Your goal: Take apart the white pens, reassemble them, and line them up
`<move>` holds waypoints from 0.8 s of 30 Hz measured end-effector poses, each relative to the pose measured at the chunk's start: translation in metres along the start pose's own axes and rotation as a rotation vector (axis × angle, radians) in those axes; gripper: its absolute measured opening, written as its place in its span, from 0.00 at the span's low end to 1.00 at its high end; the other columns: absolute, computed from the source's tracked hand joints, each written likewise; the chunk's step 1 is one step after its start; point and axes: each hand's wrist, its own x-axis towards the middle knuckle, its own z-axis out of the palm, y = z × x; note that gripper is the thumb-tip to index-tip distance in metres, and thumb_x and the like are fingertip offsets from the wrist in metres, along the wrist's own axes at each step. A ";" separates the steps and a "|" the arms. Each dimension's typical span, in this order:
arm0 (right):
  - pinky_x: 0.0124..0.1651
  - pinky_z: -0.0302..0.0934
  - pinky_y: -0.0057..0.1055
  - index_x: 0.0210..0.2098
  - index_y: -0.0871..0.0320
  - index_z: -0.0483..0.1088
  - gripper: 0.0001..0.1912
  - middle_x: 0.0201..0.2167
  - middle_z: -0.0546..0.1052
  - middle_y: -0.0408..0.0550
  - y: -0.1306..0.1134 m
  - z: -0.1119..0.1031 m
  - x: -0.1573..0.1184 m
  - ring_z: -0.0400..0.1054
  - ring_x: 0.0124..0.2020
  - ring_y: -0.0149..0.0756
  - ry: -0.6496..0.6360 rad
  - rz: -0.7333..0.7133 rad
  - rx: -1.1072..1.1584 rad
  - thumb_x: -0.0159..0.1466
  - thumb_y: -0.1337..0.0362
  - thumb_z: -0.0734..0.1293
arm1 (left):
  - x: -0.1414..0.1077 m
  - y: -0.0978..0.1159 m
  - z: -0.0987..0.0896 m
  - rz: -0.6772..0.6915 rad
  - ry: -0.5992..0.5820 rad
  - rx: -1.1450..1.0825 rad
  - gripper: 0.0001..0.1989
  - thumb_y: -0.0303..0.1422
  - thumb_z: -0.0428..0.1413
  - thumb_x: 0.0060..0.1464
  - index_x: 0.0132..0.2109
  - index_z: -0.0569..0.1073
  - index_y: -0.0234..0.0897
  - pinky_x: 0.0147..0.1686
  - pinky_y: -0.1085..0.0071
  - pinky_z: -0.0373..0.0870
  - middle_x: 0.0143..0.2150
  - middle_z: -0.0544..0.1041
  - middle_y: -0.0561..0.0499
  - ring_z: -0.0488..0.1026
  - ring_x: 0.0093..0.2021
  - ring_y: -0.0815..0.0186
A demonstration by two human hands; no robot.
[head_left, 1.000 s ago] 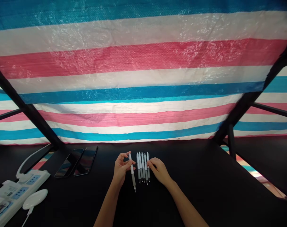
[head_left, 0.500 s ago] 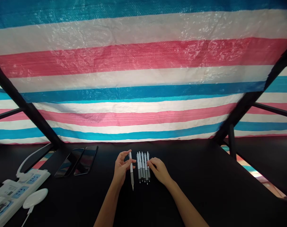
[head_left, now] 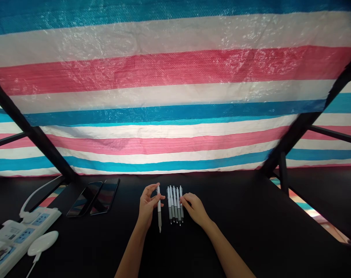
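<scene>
My left hand [head_left: 147, 202] pinches a white click pen [head_left: 159, 202] with a grey grip, holding it upright in view with its metal tip toward me. Just to its right several matching white pens [head_left: 174, 204] lie side by side in a row, tips pointing my way. My right hand [head_left: 195, 207] is closed at the row's right side, its fingertips against the rightmost pen [head_left: 181, 202]. Whether they grip that pen firmly or only press on it is hard to see.
Two dark phones [head_left: 105, 197] lie on the black table [head_left: 239, 231] at the left. Nearer stand a white power strip [head_left: 33, 231] with plugs and a round white charging pad [head_left: 43, 242]. A striped tarp [head_left: 169, 146] hangs behind, between black frame bars [head_left: 52, 148].
The pen in my left hand has shifted slightly left, its tip swinging a little the same way. My right hand and the row of pens stay put.
</scene>
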 end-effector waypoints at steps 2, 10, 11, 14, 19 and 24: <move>0.35 0.55 0.30 0.24 0.56 0.65 0.21 0.23 0.69 0.43 0.000 0.000 0.000 0.63 0.28 0.34 0.001 0.000 -0.006 0.68 0.58 0.52 | 0.001 0.000 -0.002 -0.004 0.023 0.039 0.24 0.38 0.61 0.44 0.49 0.66 0.42 0.25 0.71 0.74 0.59 0.65 0.43 0.77 0.35 0.62; 0.34 0.54 0.29 0.22 0.57 0.64 0.21 0.21 0.68 0.42 0.003 0.001 0.000 0.63 0.26 0.32 0.006 -0.010 -0.091 0.68 0.58 0.53 | 0.014 -0.014 -0.037 0.186 0.151 0.708 0.24 0.37 0.52 0.51 0.57 0.63 0.41 0.29 0.69 0.70 0.53 0.70 0.42 0.76 0.33 0.63; 0.34 0.53 0.29 0.22 0.57 0.64 0.21 0.21 0.68 0.42 0.003 0.001 0.000 0.63 0.26 0.32 0.008 -0.010 -0.106 0.68 0.58 0.53 | 0.015 -0.015 -0.042 0.192 0.172 0.815 0.24 0.36 0.50 0.52 0.57 0.62 0.41 0.29 0.69 0.70 0.50 0.73 0.43 0.76 0.32 0.63; 0.33 0.53 0.29 0.22 0.57 0.63 0.20 0.20 0.67 0.41 0.003 0.001 0.000 0.61 0.24 0.31 0.012 -0.004 -0.142 0.67 0.58 0.54 | 0.016 -0.018 -0.048 0.210 0.208 1.021 0.24 0.35 0.48 0.53 0.59 0.61 0.41 0.29 0.68 0.69 0.47 0.75 0.43 0.76 0.34 0.61; 0.36 0.54 0.30 0.23 0.57 0.65 0.16 0.19 0.67 0.40 0.002 0.000 0.000 0.62 0.24 0.31 -0.018 0.016 -0.157 0.65 0.60 0.57 | 0.020 -0.026 -0.051 0.283 0.174 1.023 0.25 0.35 0.46 0.55 0.59 0.60 0.40 0.32 0.68 0.71 0.52 0.71 0.41 0.75 0.42 0.59; 0.39 0.55 0.32 0.26 0.56 0.67 0.10 0.19 0.68 0.39 -0.001 -0.001 -0.001 0.63 0.25 0.31 -0.037 0.044 -0.141 0.63 0.63 0.59 | 0.021 -0.030 -0.053 0.351 0.192 1.011 0.21 0.36 0.45 0.55 0.56 0.64 0.40 0.37 0.65 0.71 0.53 0.70 0.41 0.73 0.45 0.57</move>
